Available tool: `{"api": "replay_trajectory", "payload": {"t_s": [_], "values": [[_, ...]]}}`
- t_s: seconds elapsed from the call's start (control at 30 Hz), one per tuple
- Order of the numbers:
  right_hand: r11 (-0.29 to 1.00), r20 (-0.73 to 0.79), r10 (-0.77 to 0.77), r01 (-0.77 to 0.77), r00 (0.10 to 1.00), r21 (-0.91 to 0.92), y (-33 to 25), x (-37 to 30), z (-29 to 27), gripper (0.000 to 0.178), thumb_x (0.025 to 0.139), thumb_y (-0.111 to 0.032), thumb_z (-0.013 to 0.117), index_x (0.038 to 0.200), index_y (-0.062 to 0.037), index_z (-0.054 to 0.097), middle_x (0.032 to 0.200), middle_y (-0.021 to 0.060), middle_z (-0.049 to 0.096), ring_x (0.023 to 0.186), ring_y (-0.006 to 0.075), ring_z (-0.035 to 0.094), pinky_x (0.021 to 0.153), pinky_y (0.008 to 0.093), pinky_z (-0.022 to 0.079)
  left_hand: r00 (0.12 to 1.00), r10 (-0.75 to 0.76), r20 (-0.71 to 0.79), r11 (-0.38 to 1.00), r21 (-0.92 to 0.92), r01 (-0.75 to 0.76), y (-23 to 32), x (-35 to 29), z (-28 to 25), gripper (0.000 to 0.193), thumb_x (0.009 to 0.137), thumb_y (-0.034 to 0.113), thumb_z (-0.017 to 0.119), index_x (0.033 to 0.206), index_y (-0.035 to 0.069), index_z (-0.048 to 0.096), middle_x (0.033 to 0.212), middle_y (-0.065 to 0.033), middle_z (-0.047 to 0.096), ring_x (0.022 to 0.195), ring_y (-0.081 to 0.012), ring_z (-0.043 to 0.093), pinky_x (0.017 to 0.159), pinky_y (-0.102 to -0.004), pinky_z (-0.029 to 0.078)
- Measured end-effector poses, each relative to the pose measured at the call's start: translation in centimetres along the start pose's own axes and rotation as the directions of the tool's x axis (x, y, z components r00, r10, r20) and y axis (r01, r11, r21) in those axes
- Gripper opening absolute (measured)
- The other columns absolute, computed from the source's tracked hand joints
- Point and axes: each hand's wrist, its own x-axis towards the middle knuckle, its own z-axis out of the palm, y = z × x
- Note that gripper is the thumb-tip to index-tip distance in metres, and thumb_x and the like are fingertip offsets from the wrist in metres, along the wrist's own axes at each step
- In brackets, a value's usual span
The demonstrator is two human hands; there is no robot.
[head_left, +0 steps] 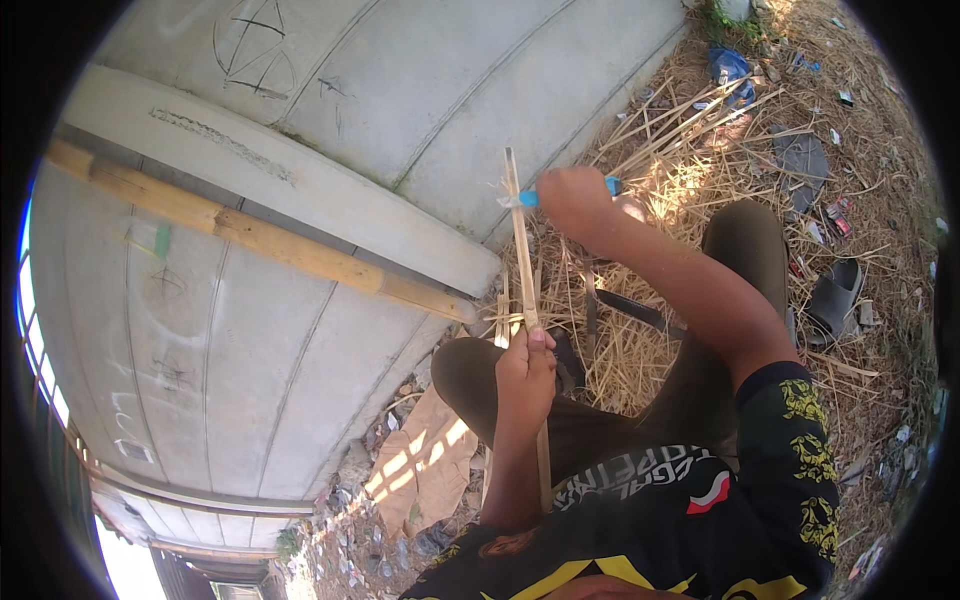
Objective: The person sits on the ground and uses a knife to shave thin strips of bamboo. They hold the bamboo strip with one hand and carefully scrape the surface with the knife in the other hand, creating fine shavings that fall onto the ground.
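My left hand (525,372) is closed around a long, pale bamboo strip (522,262), which stands up in front of me and runs down past my forearm. Near the strip's upper end, my right hand (575,203) is a fist around a blue-handled knife (528,199). Its blue handle shows on both sides of the fist, while the blade meets the strip and is hard to make out. Thin pale shavings curl off the strip there. A long dark blade (640,312) lies on the straw-like scraps below my right forearm.
A grey panel wall (440,110) rises ahead and to the left, with a bamboo pole (250,230) along it. Split bamboo sticks (680,135) lie at the far right. A dark sandal (835,300) sits beside my knee. Flattened cardboard (425,465) lies at left among litter.
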Motion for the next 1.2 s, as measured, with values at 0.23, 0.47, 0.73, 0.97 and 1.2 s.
{"api": "replay_trajectory", "payload": {"t_s": [0.23,0.47,0.73,0.97,1.2], "values": [[0.995,0.001,-0.070,0.070,0.998,0.072,-2.7,-1.9,-1.1,0.006,0.074,-0.011,0.073,0.072,-0.0092,0.068,0.070,0.0072,0.069,0.064,0.0254,0.071,0.054,0.0378,0.056,0.988,-0.151,0.040,0.985,-0.079,0.154,-1.0,-2.5,-0.6,0.031,0.109,0.033,0.044,0.094,0.006,0.052,0.064,0.0056,0.039,0.049,-0.0021,0.034,0.042,-0.0207,0.029],[0.896,0.161,0.438,-0.444,0.884,-0.001,5.4,0.5,0.2,0.008,0.081,-0.013,0.071,0.081,-0.0066,0.074,0.073,0.0126,0.071,0.069,0.0283,0.073,0.060,0.0390,0.057,0.994,-0.071,0.089,0.997,-0.014,0.072,-0.5,-7.8,-0.6,0.028,0.108,0.030,0.046,0.098,0.006,0.056,0.065,0.0049,0.042,0.054,-0.0017,0.038,0.047,-0.0193,0.032],[0.853,-0.004,0.303,-0.269,0.953,0.446,-1.9,-2.0,-3.6,0.015,0.084,-0.019,0.067,0.085,-0.0039,0.070,0.075,0.0113,0.069,0.065,0.0309,0.070,0.059,0.0420,0.055,0.998,-0.010,-0.063,0.997,-0.078,0.006,-0.2,-3.7,-1.6,0.026,0.108,0.031,0.046,0.102,0.006,0.053,0.066,0.0049,0.041,0.051,-0.0013,0.034,0.044,-0.0196,0.029],[0.995,0.066,0.021,-0.027,0.998,0.098,-1.5,-1.5,-4.2,0.009,0.078,-0.013,0.069,0.082,-0.0071,0.063,0.072,0.0071,0.067,0.062,0.0257,0.070,0.054,0.0394,0.054,0.948,0.281,-0.152,0.898,0.391,-0.204,-0.2,-3.9,0.4,0.031,0.108,0.027,0.045,0.091,0.002,0.055,0.064,-0.0014,0.049,0.055,-0.0069,0.045,0.051,-0.0248,0.038],[0.998,-0.149,0.023,-0.015,0.989,0.057,0.9,-0.2,-3.2,0.011,0.075,-0.009,0.069,0.078,-0.0042,0.059,0.070,0.0101,0.065,0.059,0.0265,0.068,0.048,0.0380,0.052,0.948,0.276,-0.159,0.881,0.437,-0.183,0.7,-4.3,2.0,0.032,0.108,0.024,0.046,0.088,0.001,0.055,0.065,-0.0040,0.053,0.057,-0.0099,0.048,0.055,-0.0272,0.041]]}}
